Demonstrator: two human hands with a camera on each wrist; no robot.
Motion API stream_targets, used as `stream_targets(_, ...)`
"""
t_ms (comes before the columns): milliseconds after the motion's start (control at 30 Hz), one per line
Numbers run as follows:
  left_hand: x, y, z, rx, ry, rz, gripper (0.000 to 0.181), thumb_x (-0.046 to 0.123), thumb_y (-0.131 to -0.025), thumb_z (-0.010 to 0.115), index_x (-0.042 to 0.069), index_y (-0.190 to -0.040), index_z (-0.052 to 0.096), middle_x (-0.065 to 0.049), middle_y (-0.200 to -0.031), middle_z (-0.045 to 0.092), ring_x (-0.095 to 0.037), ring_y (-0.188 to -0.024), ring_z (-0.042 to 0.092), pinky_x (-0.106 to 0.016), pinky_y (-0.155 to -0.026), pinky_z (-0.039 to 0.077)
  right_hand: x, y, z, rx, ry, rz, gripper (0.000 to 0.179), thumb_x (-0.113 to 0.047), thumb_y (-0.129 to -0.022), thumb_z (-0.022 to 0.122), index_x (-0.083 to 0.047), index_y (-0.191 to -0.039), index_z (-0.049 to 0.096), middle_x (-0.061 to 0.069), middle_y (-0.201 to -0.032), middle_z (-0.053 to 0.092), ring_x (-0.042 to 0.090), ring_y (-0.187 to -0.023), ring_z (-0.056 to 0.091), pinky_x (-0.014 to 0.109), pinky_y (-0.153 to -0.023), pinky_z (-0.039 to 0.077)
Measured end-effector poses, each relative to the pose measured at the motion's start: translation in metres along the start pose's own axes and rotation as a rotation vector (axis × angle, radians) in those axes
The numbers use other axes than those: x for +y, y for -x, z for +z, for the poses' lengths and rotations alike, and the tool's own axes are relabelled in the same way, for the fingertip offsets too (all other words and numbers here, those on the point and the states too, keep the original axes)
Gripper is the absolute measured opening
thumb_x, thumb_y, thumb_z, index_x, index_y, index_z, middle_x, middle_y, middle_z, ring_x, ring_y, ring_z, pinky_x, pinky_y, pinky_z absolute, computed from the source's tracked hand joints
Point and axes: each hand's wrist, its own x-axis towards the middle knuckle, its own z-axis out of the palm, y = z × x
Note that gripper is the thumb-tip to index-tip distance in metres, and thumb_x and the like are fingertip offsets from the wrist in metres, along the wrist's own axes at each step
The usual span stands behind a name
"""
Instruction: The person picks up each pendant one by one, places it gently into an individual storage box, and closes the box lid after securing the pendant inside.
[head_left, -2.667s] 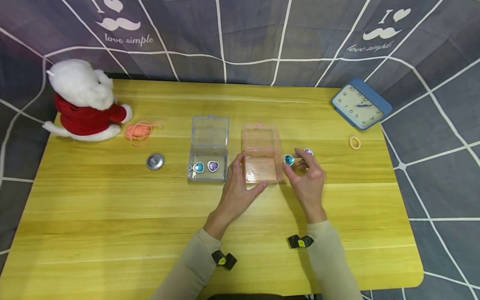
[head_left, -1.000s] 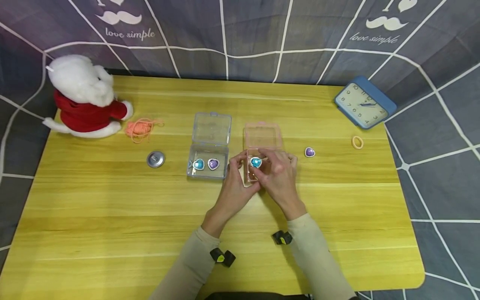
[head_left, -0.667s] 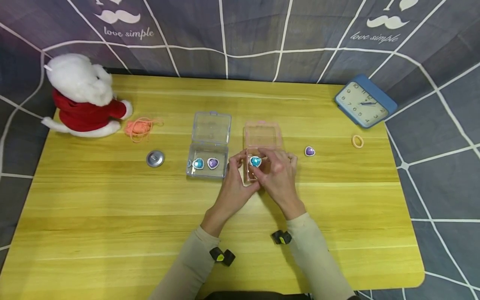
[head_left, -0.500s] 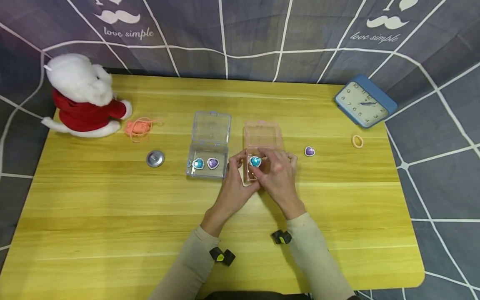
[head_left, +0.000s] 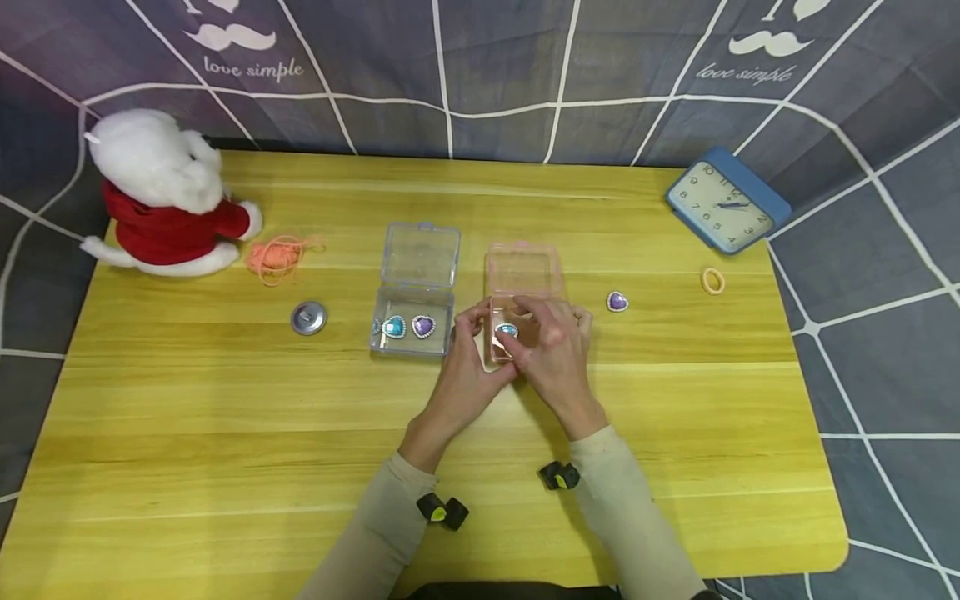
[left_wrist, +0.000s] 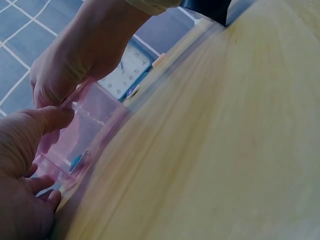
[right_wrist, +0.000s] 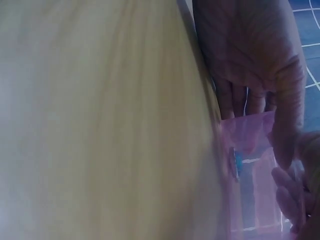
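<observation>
My left hand (head_left: 463, 382) grips the left and front of a transparent pink box (head_left: 523, 272), whose lid stands open toward the back. My right hand (head_left: 561, 367) is over the box, thumb and fingers parted inside it. A blue gem with a pale beaded edge (head_left: 507, 330) sits tilted in the box under the right thumb. In the left wrist view the blue gem (left_wrist: 76, 161) lies low in the box, away from the fingers; in the right wrist view a gap also separates the gem (right_wrist: 238, 164) from the right fingers. Part of the box is hidden by the right hand.
A clear box (head_left: 414, 346) with a blue gem and a purple heart gem stands open at left. Another purple heart gem (head_left: 617, 301) lies at right, near a peach ring (head_left: 712, 281) and clock (head_left: 723, 204). Farther left are a metal disc (head_left: 308, 317), orange yarn (head_left: 276, 257) and plush toy (head_left: 168, 196).
The right hand has carried the blue gem from right of the pink box into it. Just now the gem has dropped lower and tilted, out of the fingers. The left hand keeps holding the box.
</observation>
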Motion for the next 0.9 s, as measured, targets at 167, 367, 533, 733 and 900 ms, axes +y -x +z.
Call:
stream_targets(167, 0.000, 0.000, -0.001, -0.002, 0.001, -0.010, 0.080, 0.016, -0.086, 0.088, 0.007, -0.146, 0.035, -0.006, -0.165, 0.040, -0.032, -0.144, 0.043, -0.051, -0.120, 0.040, 0.000, 0.001, -0.001, 0.029, -0.045, 0.000, 0.054, -0.017, -0.075, 0.096, 0.000, -0.121, 0.074, 0.013, -0.111, 0.078, 0.033, -0.102, 0.068, 0.055, -0.096, 0.037)
stream_targets(367, 0.000, 0.000, -0.001, -0.013, 0.014, -0.023, 0.083, 0.021, -0.086, 0.089, 0.007, -0.147, 0.034, -0.005, -0.166, 0.038, -0.034, -0.146, 0.042, -0.052, -0.122, 0.037, 0.005, 0.004, -0.009, 0.109, -0.187, 0.018, 0.051, -0.005, -0.075, 0.094, 0.004, -0.120, 0.073, 0.018, -0.107, 0.077, 0.036, -0.095, 0.064, 0.047, -0.095, 0.042)
stream_targets(533, 0.000, -0.001, -0.001, -0.018, 0.018, -0.006, 0.083, 0.022, -0.087, 0.089, 0.005, -0.145, 0.034, -0.007, -0.166, 0.037, -0.032, -0.147, 0.040, -0.048, -0.124, 0.034, 0.020, 0.008, -0.018, 0.189, -0.213, 0.042, 0.045, -0.002, -0.079, 0.091, 0.005, -0.119, 0.072, 0.018, -0.105, 0.076, 0.038, -0.096, 0.064, 0.045, -0.091, 0.047)
stream_targets(733, -0.001, -0.001, -0.001, -0.013, 0.022, -0.016, 0.082, 0.022, -0.086, 0.088, 0.004, -0.146, 0.035, -0.006, -0.165, 0.039, -0.033, -0.144, 0.042, -0.049, -0.122, 0.036, 0.047, 0.016, -0.030, 0.279, -0.223, 0.151, 0.040, 0.000, -0.081, 0.089, 0.008, -0.117, 0.072, 0.020, -0.107, 0.076, 0.038, -0.100, 0.066, 0.054, -0.092, 0.051)
stream_targets(900, -0.001, -0.001, -0.001, -0.015, 0.022, -0.020, 0.082, 0.022, -0.086, 0.088, 0.006, -0.146, 0.034, -0.005, -0.165, 0.038, -0.034, -0.142, 0.042, -0.051, -0.121, 0.036, 0.069, 0.020, -0.042, 0.313, -0.240, 0.255, 0.043, -0.001, -0.085, 0.086, 0.010, -0.123, 0.070, 0.024, -0.111, 0.074, 0.039, -0.106, 0.065, 0.054, -0.098, 0.048)
